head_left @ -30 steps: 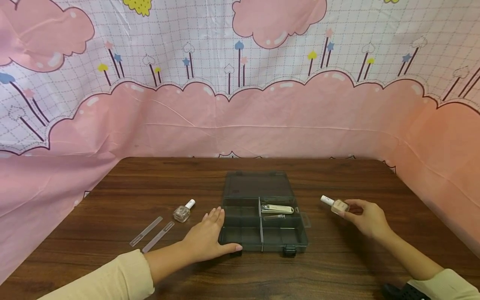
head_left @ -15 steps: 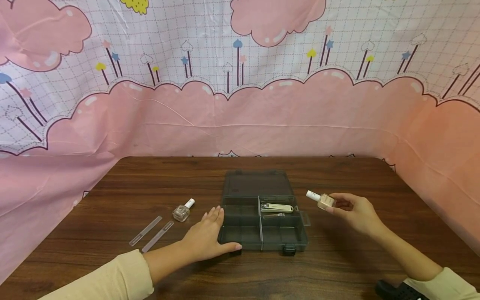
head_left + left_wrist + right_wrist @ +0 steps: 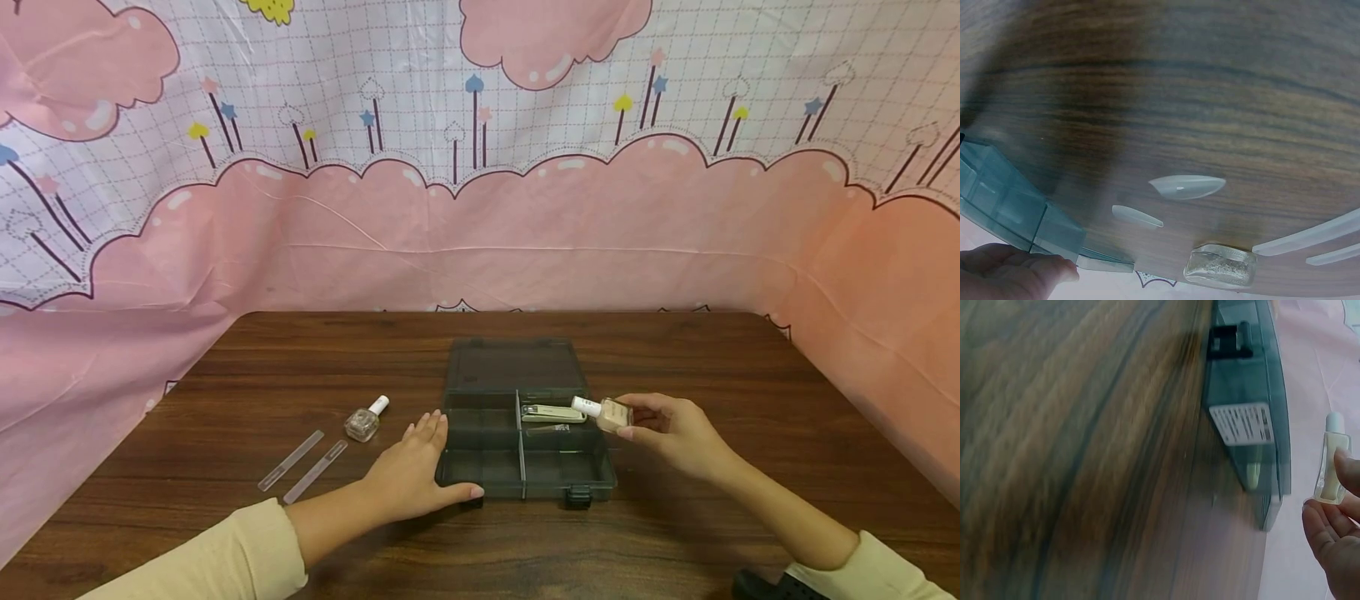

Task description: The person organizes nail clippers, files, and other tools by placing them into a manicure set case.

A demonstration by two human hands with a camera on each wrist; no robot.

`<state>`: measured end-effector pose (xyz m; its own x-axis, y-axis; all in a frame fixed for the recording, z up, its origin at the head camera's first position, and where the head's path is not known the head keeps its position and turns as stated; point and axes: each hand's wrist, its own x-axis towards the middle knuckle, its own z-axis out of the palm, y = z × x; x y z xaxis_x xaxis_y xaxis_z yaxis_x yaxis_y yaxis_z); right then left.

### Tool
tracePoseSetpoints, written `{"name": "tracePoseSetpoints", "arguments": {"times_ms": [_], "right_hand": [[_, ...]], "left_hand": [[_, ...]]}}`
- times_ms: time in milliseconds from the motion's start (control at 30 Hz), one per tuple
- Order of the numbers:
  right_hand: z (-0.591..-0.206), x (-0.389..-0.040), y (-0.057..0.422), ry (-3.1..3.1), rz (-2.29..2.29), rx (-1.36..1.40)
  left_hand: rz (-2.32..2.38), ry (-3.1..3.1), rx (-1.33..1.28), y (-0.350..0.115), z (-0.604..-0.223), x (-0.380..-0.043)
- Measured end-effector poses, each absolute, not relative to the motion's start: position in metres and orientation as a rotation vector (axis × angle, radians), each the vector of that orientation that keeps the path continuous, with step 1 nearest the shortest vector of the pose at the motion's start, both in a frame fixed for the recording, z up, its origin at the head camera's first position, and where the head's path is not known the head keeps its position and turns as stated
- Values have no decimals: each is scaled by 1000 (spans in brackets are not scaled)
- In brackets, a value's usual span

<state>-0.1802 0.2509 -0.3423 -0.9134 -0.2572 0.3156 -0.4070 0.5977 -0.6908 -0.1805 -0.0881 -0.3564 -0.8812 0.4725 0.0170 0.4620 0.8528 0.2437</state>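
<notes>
My right hand (image 3: 675,433) pinches a bottle of beige nail polish (image 3: 616,414) by its base, the white cap pointing left. It is held over the right edge of an open dark translucent compartment box (image 3: 522,479). Inside the back right compartment lie a nail clipper (image 3: 553,413) and a small slim clear item (image 3: 548,430). My left hand (image 3: 412,471) rests against the box's left side, fingers straight and thumb at the front edge. In the right wrist view the nail polish bottle (image 3: 1330,465) sits between thumb and fingers.
Left of the box lie a glittery clear nail polish bottle (image 3: 363,425) with a white cap and two thin translucent strips (image 3: 291,461). Two pale leaf-shaped pieces (image 3: 1188,186) show on the table in the left wrist view. The box's lid (image 3: 516,364) lies open backward.
My right hand has moved left with the nail polish bottle, from the table to the right of the box to over its right edge. The left hand stays in place.
</notes>
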Motion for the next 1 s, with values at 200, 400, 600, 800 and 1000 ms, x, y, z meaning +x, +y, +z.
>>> {"name": "tracePoseSetpoints", "arguments": {"times_ms": [200,400,600,800,1000], "right_hand": [[-343,-179,239,-2669,1230,613],[-343,-177,230,-2702,1189,725],[-342,-175,220,-2757,1002,801],[-343,-178,215,-2778,866,878],[-344,-183,210,-2792,789,991]], "left_hand": [[374,2984,759,-88,-358,-181],[371,2981,752,-88,-357,-181],[376,2977,741,-88,-356,-181],[383,2971,730,-88,-356,-181],[386,2962,733,-88,-356,-181]]}}
